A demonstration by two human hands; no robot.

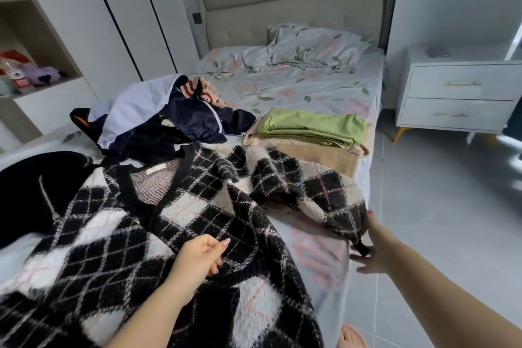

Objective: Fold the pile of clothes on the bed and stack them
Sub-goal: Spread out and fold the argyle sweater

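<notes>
Green and beige garments (310, 127) lay stacked; pile (158, 118) awaited folding. Left hand (197, 260) pinched the argyle cardigan (113, 234); right hand (367, 260) gripped its sleeve (319, 192).

No legible text anywhere.

Beige upholstered headboard (291, 3) against far wall. Floral pillow (316, 45) just below it, rumpled. White two-drawer nightstand (457, 93) at right, gold handles, yellow legs, on grey tiled floor (437, 220). White wardrobe doors (118, 14) at left, black vertical handles. Open beige shelf unit (42, 22) beside them, holding purple soft item (42, 75) and red packages (14, 58).
</notes>
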